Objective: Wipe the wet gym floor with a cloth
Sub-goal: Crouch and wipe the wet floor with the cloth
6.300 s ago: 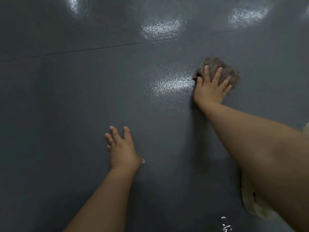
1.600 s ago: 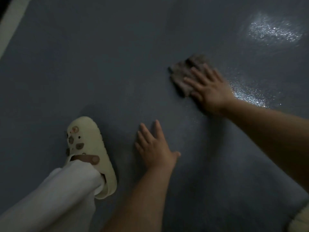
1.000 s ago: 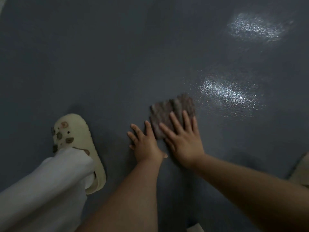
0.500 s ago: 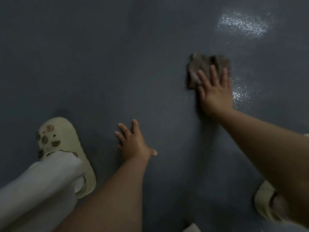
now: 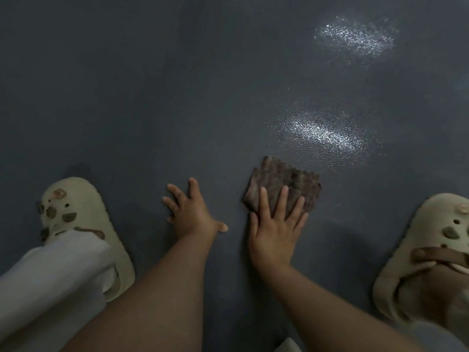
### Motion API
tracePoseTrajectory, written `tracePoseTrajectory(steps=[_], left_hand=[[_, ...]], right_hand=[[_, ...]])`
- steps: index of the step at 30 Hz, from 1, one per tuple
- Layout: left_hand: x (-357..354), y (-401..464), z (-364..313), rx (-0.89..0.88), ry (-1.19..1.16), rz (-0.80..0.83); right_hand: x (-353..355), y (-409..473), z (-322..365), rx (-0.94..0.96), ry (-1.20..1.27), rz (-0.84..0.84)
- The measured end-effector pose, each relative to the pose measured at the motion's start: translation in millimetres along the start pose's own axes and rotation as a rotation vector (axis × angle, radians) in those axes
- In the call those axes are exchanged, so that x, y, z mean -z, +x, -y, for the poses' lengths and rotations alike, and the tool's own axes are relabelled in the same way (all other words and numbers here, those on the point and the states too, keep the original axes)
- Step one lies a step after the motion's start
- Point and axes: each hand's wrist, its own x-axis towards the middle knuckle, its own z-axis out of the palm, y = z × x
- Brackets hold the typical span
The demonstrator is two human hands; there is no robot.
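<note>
Shining in two bright patches, the dark gym floor [image 5: 177, 97] looks wet and may be slippery. The folded brown cloth [image 5: 284, 184] lies on it just below the nearer patch, between two cream clogs [image 5: 83, 224]. It looks soft, light and floppy, so pushing down flat on top should work best. The right hand [image 5: 275, 229] presses it with straight, spread fingers. The left hand [image 5: 193, 212] rests flat on the floor beside it, fingers spread, not touching the cloth.
</note>
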Motion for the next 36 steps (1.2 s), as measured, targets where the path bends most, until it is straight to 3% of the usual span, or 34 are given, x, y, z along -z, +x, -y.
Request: tracePoseTrajectory(steps=[6, 11, 19, 24, 27, 31, 36], left_hand=[[-0.3, -0.4, 0.2, -0.004, 0.004, -0.002], [-0.1, -2.1, 0.5, -0.011, 0.012, -0.004], [2.7, -4.9, 10.7, -0.072, -0.017, 0.021], [8.0, -6.9, 53.4, -0.164, -0.147, -0.136], [8.4, -9.4, 78.9, -0.056, -0.136, -0.174], [-5.6, -23.5, 96.3, 0.123, -0.136, -0.044], [-19.2, -30.9, 98.0, 0.093, -0.057, 0.034]], right_hand=[[27.8, 80.7, -29.2, 0.131, -0.081, -0.038], [77.7, 177.6, -56.8, -0.05, -0.079, 0.017], [54.4, 140.1, -6.0, -0.109, -0.044, 0.004], [20.3, 71.7, 54.9, 0.194, -0.08, 0.094], [-7.5, 15.9, 70.9, 0.524, -0.103, 0.112], [-22.2, -22.3, 59.6, 0.891, -0.226, 0.159], [-11.8, 21.7, 67.5, 0.944, -0.252, 0.123]])
